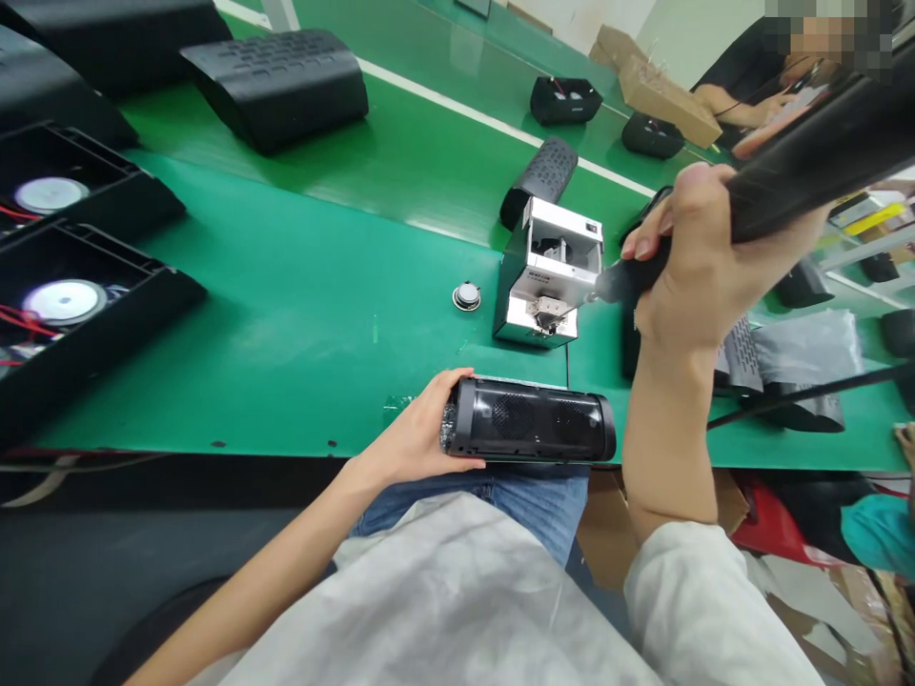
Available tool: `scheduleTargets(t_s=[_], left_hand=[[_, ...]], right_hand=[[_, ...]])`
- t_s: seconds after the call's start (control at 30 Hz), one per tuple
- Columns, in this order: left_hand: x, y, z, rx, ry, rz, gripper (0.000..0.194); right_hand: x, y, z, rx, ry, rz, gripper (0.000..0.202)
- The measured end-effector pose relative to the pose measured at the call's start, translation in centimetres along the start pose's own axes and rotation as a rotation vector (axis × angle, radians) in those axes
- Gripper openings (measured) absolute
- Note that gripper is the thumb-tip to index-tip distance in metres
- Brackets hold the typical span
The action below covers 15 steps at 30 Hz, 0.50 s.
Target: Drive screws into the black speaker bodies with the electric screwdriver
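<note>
Lap: white garment (457,600) and blue jeans (536,500) sat closest to the camera, below the table edge.
Left hand: left hand (418,433) was wrapped round the left end of the speaker housing (533,419), thumb on top, fingers curled under; firm hold.
Speaker housing: black cylinder, lay on its side along the near edge of the green table (300,324), grille with two round driver openings faced up.
Right hand: right hand (697,262) was closed in a fist round the electric screwdriver (786,181), held raised over the table's right side.
Screwdriver: black body ran up to the right, bit end pointed left and down, tip at the front opening of the screw feeder (547,276); contact with a screw too small to tell.
Screw feeder: silver-white box, stood upright mid-table, just behind the speaker housing.
Loose driver: small round speaker driver (466,296) lay on the table just left of the feeder.
Left side: open black speaker shells (78,305) with round drivers and red wires; black grille covers (278,81) behind them.
Far belt: more black speaker parts (564,100), cardboard boxes (668,95).
Other person: a co-worker's arm (729,105) at top right, well apart from the hands.
</note>
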<state>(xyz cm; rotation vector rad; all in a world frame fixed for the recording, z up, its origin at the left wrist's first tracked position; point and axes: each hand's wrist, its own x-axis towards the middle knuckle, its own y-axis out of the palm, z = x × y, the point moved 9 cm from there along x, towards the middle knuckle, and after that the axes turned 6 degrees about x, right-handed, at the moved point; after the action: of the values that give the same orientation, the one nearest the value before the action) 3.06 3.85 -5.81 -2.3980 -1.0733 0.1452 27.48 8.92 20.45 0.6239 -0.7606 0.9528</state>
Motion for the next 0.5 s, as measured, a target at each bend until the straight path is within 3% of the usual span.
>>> scheduleTargets(t_s=[0.23,0.37,0.5], left_hand=[[0.1,0.0,-0.3,-0.002,0.000,0.005,0.118],[0.1,0.0,-0.4,-0.013,0.002,0.013,0.116],[0.1,0.0,-0.4,-0.021,-0.005,0.021,0.113]], right_hand=[[0.2,-0.2,-2.1,0.032,0.051,0.009,0.033],[-0.3,-0.9,-1.3,0.046,0.168,0.022,0.028],[-0.3,-2.8,1.2,0.051,0.229,-0.012,0.026]])
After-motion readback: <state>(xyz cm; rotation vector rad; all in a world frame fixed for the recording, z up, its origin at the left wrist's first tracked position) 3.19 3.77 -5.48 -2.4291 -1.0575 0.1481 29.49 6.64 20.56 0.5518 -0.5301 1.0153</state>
